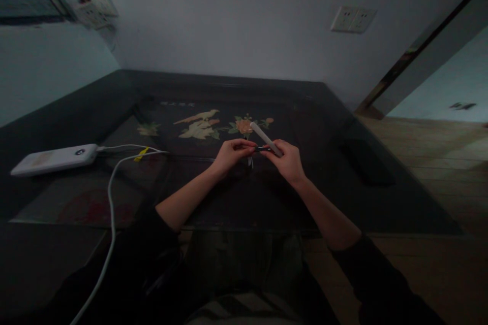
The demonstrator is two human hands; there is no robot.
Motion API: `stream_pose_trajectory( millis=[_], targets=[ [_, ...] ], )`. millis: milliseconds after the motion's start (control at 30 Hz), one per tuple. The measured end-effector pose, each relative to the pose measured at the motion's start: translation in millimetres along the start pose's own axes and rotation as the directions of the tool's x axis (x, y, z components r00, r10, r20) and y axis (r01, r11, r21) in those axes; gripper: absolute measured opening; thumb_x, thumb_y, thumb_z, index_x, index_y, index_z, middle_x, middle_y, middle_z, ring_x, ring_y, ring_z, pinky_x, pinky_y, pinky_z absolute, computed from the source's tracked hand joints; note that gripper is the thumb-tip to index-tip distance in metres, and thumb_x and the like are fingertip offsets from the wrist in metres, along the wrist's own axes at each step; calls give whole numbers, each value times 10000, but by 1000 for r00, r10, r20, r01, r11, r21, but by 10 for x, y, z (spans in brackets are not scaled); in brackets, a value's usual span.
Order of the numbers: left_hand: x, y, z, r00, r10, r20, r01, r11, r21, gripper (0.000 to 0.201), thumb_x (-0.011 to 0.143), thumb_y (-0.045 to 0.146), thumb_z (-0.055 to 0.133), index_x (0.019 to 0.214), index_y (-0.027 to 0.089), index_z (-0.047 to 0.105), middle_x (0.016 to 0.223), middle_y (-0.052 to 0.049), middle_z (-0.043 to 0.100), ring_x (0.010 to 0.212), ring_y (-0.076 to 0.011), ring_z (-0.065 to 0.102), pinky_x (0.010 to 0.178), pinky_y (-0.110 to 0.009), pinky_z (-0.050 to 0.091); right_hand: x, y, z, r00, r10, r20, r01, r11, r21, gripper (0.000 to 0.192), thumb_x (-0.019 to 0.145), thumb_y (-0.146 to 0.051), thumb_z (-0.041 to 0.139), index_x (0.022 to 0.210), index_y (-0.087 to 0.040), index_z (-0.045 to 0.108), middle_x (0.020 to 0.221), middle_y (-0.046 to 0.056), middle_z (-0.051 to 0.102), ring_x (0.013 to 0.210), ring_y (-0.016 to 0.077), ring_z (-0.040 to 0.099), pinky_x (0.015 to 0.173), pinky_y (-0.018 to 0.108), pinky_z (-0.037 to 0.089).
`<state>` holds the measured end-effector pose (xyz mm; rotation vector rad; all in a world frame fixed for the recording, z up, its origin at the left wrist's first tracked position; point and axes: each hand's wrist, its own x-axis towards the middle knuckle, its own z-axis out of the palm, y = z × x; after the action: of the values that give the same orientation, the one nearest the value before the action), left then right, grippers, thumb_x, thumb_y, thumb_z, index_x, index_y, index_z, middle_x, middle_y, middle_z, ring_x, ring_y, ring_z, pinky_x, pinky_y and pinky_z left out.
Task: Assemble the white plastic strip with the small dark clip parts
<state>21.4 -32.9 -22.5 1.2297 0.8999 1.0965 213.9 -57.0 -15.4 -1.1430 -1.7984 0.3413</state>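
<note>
The pen (266, 138), a pale slim stick, sits just right of the middle of the frame, tilted so that its upper end points to the upper left, above the dark table (114, 203).

At the far left of the frame a white power bank (55, 159) lies flat on the table. A white cable (111, 188) runs from its right end, loops toward the lower left and drops off the near edge; a small yellow tag (141, 154) sits on the cable near the power bank.

Moving toward the middle, the left hand (231, 154) has its fingers curled together, pinching a small dark part (262, 150) that meets the lower end of the pen. What that part is cannot be told in the dim light. Behind the hands, the table bears a painted bird and flowers (208, 124).

The right hand (286, 161) is closed around the pen's lower half, touching the left hand's fingertips.

At the upper right, a white wall socket (353, 19) sits on the wall.
</note>
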Motion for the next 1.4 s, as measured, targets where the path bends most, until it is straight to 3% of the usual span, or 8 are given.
stream_pose_trajectory(
  millis=[300, 500, 667, 933, 1233, 1400],
  targets=[
    [-20, 39, 10, 1000, 7, 9, -6, 996, -93, 313, 610, 289, 864, 847, 140, 724, 776, -33, 709, 733, -137, 656, 795, -307, 526, 19, -29, -47, 997, -71, 39, 72, 997, -32, 79, 811, -276, 741, 822, -201, 721, 771, 38, 681, 752, 212, 634, 717, 327, 458],
    [-48, 73, 45, 986, -102, 131, 144, 917, -372, 301, 678, 275, 840, 903, 163, 675, 877, -23, 708, 802, -126, 667, 843, -304, 532, -1, -91, -30, 999, -28, -20, 30, 998, 62, 111, 830, -314, 711, 821, -203, 716, 769, 30, 672, 723, 191, 607, 710, 320, 454],
    [-86, 100, 79, 969, -140, 205, 222, 857, -465, 229, 740, 259, 803, 874, 169, 640, 916, -22, 696, 844, -137, 676, 878, -317, 535, -18, -138, -15, 998, -20, -68, 28, 993, 115, 71, 813, -278, 718, 826, -209, 712, 761, 15, 623, 709, 173, 564, 700, 313, 441],
    [-154, 62, 137, 942, -124, 313, 270, 833, -482, 304, 706, 317, 833, 890, 164, 646, 998, -62, 706, 912, -178, 671, 886, -370, 541, -29, -177, -21, 996, -18, -87, 35, 980, 197, 41, 823, -236, 697, 856, -214, 710, 752, -3, 571, 695, 155, 527, 681, 303, 427],
    [-170, 108, 140, 947, -94, 308, 238, 848, -473, 337, 644, 317, 874, 835, 173, 637, 971, -28, 701, 889, -154, 665, 901, -359, 536, -33, -159, 24, 999, 7, -39, 3, 970, 243, 85, 832, -295, 697, 874, -225, 722, 788, 11, 621, 739, 172, 572, 719, 316, 452],
    [-141, 118, 103, 957, -74, 279, 202, 861, -467, 347, 637, 318, 875, 841, 177, 633, 991, -38, 708, 954, -175, 672, 906, -350, 527, -6, -156, -9, 999, 54, 9, -54, 970, 236, 210, 851, -343, 673, 1010, -213, 716, 752, 3, 585, 688, 158, 545, 667, 293, 455]
  ],
)
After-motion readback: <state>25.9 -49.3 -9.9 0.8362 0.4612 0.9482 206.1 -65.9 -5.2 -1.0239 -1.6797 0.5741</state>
